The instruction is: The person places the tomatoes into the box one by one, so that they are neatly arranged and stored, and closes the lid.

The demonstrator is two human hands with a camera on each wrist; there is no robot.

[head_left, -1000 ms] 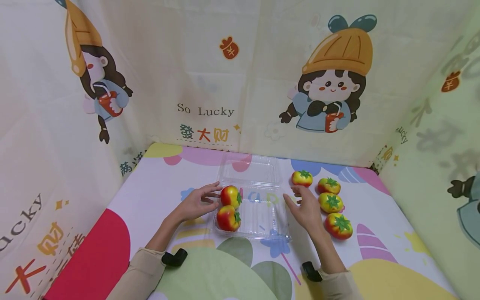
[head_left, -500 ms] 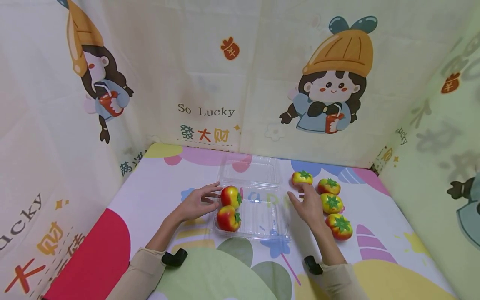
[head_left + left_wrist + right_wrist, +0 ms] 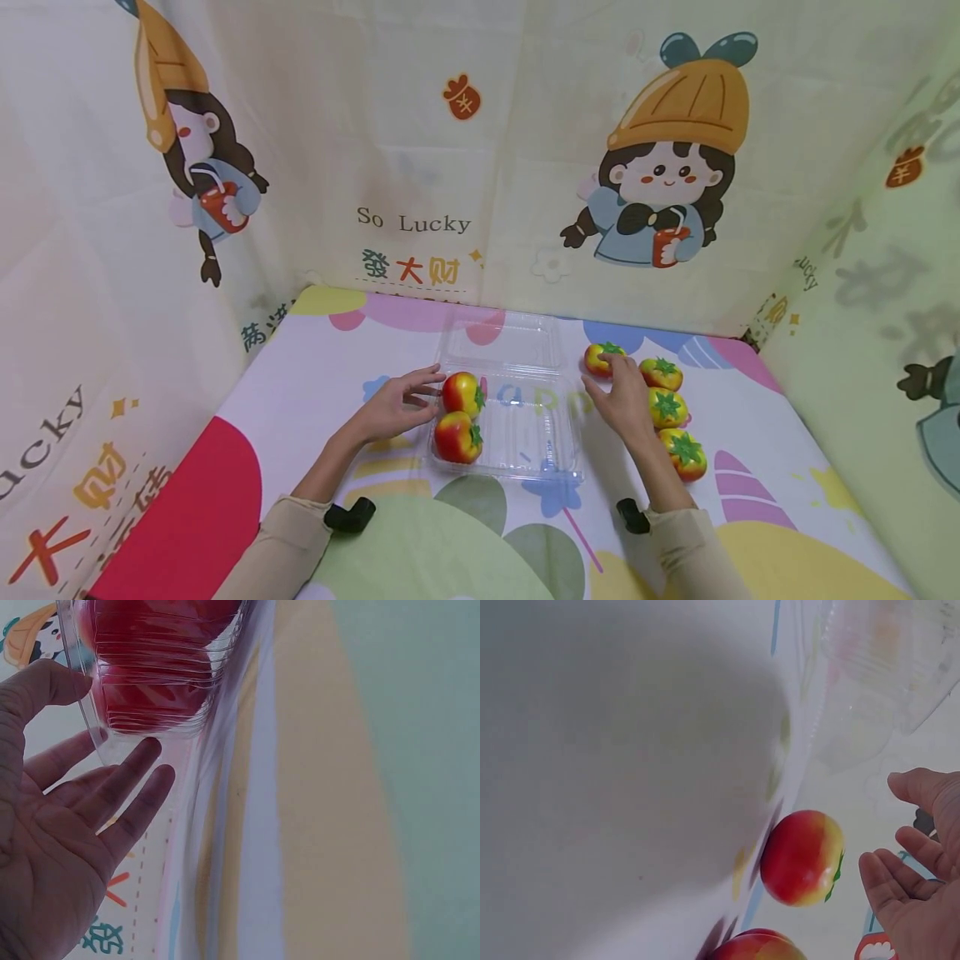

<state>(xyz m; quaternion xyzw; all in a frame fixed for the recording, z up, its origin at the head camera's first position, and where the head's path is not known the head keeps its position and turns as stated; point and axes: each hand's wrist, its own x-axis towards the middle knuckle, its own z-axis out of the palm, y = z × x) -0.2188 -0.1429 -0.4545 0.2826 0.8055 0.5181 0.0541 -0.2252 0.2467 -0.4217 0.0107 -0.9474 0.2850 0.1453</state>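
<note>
A clear plastic clamshell box (image 3: 517, 433) lies with its lid (image 3: 502, 340) folded back. Two red-and-yellow persimmons (image 3: 458, 437) with green leafy tops sit along its left side. My left hand (image 3: 393, 407) is beside that side, fingers spread. In the left wrist view, its thumb and a fingertip touch the box's rim (image 3: 79, 690). My right hand (image 3: 626, 400) reaches over the table just in front of a single persimmon (image 3: 597, 360). In the right wrist view, a gap shows between its loosely bent fingers (image 3: 881, 885) and that persimmon (image 3: 801, 857).
Several more persimmons (image 3: 667, 407) stand in a row right of my right hand, partly hidden by it. A patterned cloth covers the table (image 3: 465, 542). Printed curtains (image 3: 525, 167) rise at the back and on both sides.
My right hand has moved away from the box's right side, rightward and forward, to the single persimmon. The left hand stays where it was.
</note>
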